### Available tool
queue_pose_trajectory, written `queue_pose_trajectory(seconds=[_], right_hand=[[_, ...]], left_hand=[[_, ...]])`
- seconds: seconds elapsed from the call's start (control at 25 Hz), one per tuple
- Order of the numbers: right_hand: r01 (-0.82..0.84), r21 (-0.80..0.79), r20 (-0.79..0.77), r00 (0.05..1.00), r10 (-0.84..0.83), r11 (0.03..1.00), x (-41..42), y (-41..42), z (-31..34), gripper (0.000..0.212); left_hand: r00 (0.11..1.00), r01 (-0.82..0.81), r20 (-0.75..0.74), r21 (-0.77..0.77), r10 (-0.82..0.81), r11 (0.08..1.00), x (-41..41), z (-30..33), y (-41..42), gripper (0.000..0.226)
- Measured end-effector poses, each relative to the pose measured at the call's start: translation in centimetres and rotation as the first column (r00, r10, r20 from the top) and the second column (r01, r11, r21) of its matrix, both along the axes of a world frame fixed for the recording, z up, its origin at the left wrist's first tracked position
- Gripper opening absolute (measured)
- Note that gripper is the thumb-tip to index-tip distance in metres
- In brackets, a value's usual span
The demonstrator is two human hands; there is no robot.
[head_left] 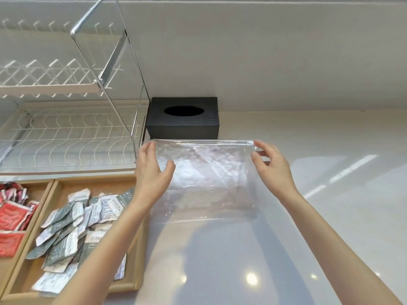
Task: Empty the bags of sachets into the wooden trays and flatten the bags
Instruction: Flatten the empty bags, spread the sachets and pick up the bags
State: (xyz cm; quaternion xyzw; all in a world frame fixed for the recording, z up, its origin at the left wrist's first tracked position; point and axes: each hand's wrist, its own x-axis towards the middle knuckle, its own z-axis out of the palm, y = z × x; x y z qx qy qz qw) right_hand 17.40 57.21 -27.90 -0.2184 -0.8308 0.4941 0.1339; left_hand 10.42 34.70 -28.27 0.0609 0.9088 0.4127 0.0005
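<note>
Seemingly emptied: saw no sachets inside the bag (pixel 207 177), only crumpled clear film. Held it by the zip edge just in front of the box (pixel 182 126), above the counter (pixel 308 238), beside the right tray (pixel 123 285); could not tell whether the bottom edge touched the counter. Clamped the left hand (pixel 152 170) on the top-left corner, thumb on the front face and fingers curled round the side. Pinched the top-right corner with the right hand (pixel 273 166), thumb and fingertips together on the film just beside the slider (pixel 250 143). Saw grey sachets (pixel 66 227) heaped in the right tray and red sachets (pixel 13 214) in the left tray (pixel 40 205), with the rack (pixel 66 139) behind both. Judged the step in hand as the flattening, with the tipping out done for this bag. Needed, by that reading, to pull the two corners gently apart to take the slack out of the top edge, then to lay the bag down on bare counter, well apart from the tray rim, bottom edge first. Better then to press with flat palms from the closed bottom toward the zip, so as to push trapped air out through the mouth. Worth leaving the zip unsealed until then; otherwise likely to balloon and spring back. Worth going slowly, too, given slippery film on a glossy top.
</note>
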Motion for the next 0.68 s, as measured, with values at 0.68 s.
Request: queue_pose_trajectory(seconds=[0.68], right_hand=[[-0.329, 0.566, 0.369, 0.921, 0.123, 0.756, -7.0, -0.1, -10.6, 0.057]], left_hand=[[0.984, 0.175, 0.059, -0.529, -0.17, 0.831, -4.6, -10.2, 3.3, 0.082]])
